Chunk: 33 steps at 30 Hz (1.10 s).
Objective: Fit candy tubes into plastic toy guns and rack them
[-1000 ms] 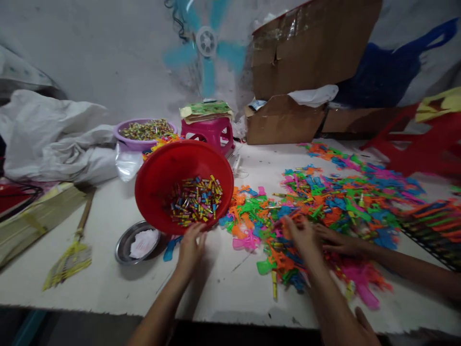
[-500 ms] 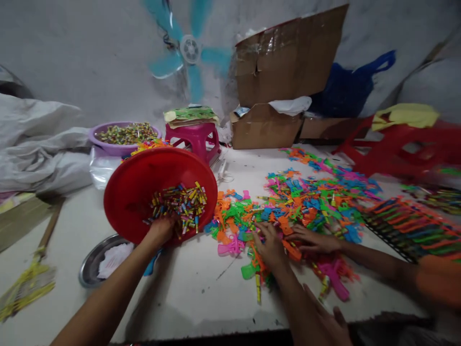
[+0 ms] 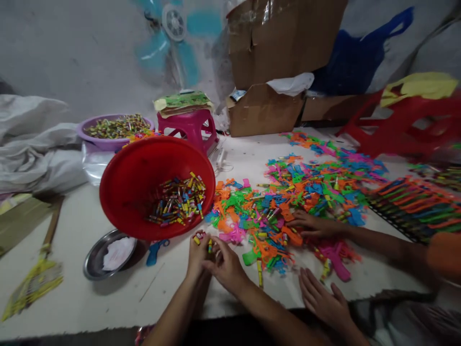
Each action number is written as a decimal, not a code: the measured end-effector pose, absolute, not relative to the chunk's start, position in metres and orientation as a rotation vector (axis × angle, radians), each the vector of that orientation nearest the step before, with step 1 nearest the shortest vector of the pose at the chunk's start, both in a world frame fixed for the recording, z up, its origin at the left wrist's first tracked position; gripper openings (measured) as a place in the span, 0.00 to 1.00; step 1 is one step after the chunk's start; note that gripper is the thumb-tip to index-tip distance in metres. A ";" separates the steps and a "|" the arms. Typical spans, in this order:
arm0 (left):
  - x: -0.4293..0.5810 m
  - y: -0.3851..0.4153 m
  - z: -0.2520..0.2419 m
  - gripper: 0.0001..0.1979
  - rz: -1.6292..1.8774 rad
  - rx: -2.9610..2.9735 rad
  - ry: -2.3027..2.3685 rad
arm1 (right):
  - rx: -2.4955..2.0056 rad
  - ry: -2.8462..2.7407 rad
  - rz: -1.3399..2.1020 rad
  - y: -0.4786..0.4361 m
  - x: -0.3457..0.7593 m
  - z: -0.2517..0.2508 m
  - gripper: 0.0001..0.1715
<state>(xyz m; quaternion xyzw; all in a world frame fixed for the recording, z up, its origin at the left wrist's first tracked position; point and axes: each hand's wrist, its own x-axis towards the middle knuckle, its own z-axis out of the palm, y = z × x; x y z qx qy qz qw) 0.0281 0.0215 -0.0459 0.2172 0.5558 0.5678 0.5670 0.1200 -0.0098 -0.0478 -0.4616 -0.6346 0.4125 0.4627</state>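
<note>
My left hand [image 3: 197, 255] is closed around several small coloured tubes [image 3: 198, 237], red and yellow ones poking out at the top. Against it, my right hand [image 3: 228, 269] has curled fingers and seems to pinch a yellow-and-blue tube [image 3: 210, 246]. Both hands meet above the table's front part. Just behind them, a red basin [image 3: 126, 192] leans toward me with many such tubes inside. To the right spreads a heap of plastic toy guns [image 3: 273, 245] in orange, green, blue and pink. A single blue toy gun [image 3: 154, 252] lies to the left of my hands.
A co-worker's hands [image 3: 320, 295] are at the heap's right side. A metal bowl [image 3: 90, 266], a yellow fly swatter [image 3: 39, 276], a purple basin [image 3: 104, 142], a pink stool [image 3: 190, 126], cardboard boxes [image 3: 262, 113] and a fan [image 3: 175, 23] stand around. Toy guns lie in a row [image 3: 414, 206] at right.
My left hand has come out of the red basin with tubes in it. My right hand has left the toy-gun heap and moved left to meet it. The view has shifted slightly.
</note>
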 end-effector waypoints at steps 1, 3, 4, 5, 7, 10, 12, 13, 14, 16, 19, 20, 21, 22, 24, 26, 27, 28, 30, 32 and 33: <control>0.032 0.017 -0.050 0.19 1.356 0.467 1.277 | -1.136 -1.576 0.993 -0.011 0.116 -0.051 0.27; 0.031 0.013 -0.054 0.19 1.384 0.332 1.146 | -1.147 -1.579 0.958 -0.010 0.113 -0.056 0.17; 0.027 0.012 -0.053 0.18 1.377 0.262 1.073 | -1.149 -1.565 0.955 -0.008 0.114 -0.058 0.13; 0.022 0.012 -0.052 0.16 1.360 0.203 1.013 | -1.148 -1.544 0.967 -0.005 0.115 -0.061 0.11; 0.009 0.012 -0.048 0.11 1.323 0.104 0.953 | -1.157 -1.459 1.008 0.001 0.118 -0.065 0.11; -0.006 0.010 -0.043 0.07 1.263 -0.053 0.884 | -1.182 -1.265 1.099 0.008 0.121 -0.067 0.15; -0.010 0.007 -0.040 0.07 1.224 -0.108 0.828 | -1.192 -1.188 1.145 0.009 0.120 -0.065 0.18; -0.009 0.005 -0.040 0.07 1.210 -0.099 0.813 | -1.194 -1.194 1.153 0.008 0.117 -0.062 0.18; -0.008 0.004 -0.039 0.07 1.200 -0.077 0.806 | -1.196 -1.233 1.145 0.006 0.115 -0.059 0.15; -0.004 0.001 -0.039 0.08 1.190 -0.008 0.822 | -1.190 -1.388 1.083 0.001 0.109 -0.053 0.11; -0.005 -0.001 -0.040 0.11 1.221 0.077 0.890 | -1.135 -1.696 0.991 0.001 0.110 -0.048 0.10; -0.008 -0.002 -0.041 0.12 1.246 0.102 0.932 | -1.149 -1.765 0.948 0.005 0.115 -0.048 0.10; -0.012 -0.003 -0.043 0.13 1.261 0.125 0.985 | -1.199 -1.814 0.884 0.011 0.121 -0.048 0.11; -0.016 -0.003 -0.044 0.13 1.255 0.144 1.045 | -1.291 -1.842 0.792 0.019 0.128 -0.048 0.12; -0.022 -0.005 -0.047 0.10 1.176 0.167 1.140 | -1.541 -1.865 0.560 0.037 0.142 -0.049 0.13; -0.023 -0.007 -0.050 0.10 1.071 0.181 1.123 | -1.722 -1.938 0.388 0.053 0.150 -0.050 0.12; -0.021 -0.008 -0.050 0.10 1.032 0.202 1.084 | -1.763 -1.996 0.349 0.059 0.151 -0.050 0.13; -0.019 -0.009 -0.050 0.11 1.012 0.237 1.041 | -1.780 -2.048 0.332 0.063 0.151 -0.049 0.13; -0.012 -0.010 -0.048 0.12 1.024 0.312 0.999 | -1.755 -2.109 0.338 0.067 0.148 -0.048 0.12; -0.007 -0.009 -0.043 0.14 1.083 0.348 1.044 | -1.710 -2.060 0.360 0.067 0.146 -0.046 0.11; -0.006 -0.008 -0.040 0.15 1.122 0.358 1.089 | -1.690 -1.991 0.371 0.066 0.146 -0.045 0.11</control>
